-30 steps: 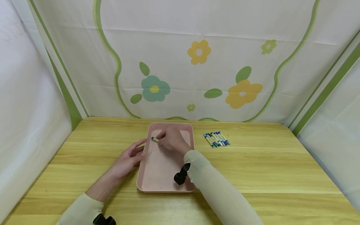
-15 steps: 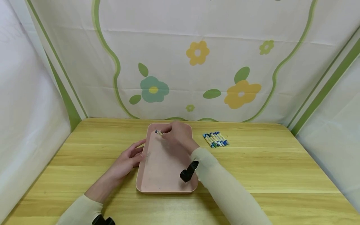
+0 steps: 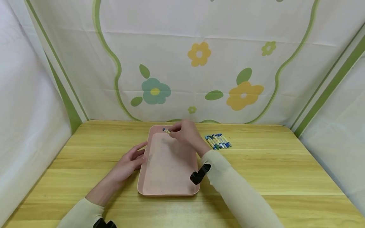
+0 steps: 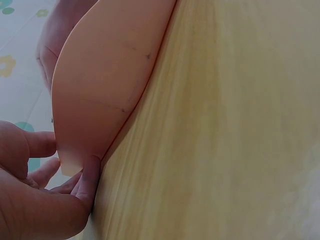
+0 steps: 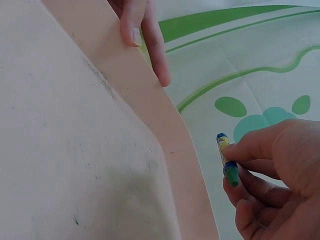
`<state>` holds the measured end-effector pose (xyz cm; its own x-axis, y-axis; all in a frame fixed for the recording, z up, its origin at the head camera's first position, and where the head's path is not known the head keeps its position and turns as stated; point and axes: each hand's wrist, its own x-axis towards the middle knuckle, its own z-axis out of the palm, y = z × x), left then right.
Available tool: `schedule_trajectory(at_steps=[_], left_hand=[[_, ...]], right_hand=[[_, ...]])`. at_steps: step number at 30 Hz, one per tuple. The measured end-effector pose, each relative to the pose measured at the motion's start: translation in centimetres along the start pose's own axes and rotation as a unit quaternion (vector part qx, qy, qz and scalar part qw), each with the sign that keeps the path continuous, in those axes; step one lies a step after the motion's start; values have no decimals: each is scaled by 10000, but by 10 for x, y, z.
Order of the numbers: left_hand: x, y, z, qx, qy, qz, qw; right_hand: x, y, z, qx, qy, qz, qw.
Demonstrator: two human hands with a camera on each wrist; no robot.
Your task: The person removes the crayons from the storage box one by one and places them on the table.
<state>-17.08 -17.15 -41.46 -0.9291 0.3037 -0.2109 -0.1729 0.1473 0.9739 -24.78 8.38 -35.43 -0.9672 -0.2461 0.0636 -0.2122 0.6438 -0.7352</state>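
A pink tray lies on the wooden table. My right hand hovers over the tray's far edge and pinches a small crayon with a yellow wrapper; in the right wrist view the crayon shows a green tip and sits between thumb and fingers of the right hand. My left hand rests against the tray's left rim with fingers relaxed; in the left wrist view the left hand touches the tray's wall.
Several blue, green and yellow-wrapped crayons lie in a row on the table right of the tray. A flowered cloth backdrop closes the back and sides. A black wrist camera sits on my right sleeve.
My right hand has lifted the crayon from the tray's inside and moved it away from me to the tray's far edge. The left hand has stayed at the tray's rim.
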Motion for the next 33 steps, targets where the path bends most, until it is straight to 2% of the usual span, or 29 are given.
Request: schedule_trajectory(at_steps=[16,24,33], left_hand=[[0,-1,1,-20,35,-17,10000],[0,-1,2,0,12,22,10000],[1,-2,1,4,94,-41,9999]], right_hand=[[-18,20,-31,-23,289,265,9992],[-30,45,-53,3,639,402,9971],[-43,80,-81,-97,804,775,9937]])
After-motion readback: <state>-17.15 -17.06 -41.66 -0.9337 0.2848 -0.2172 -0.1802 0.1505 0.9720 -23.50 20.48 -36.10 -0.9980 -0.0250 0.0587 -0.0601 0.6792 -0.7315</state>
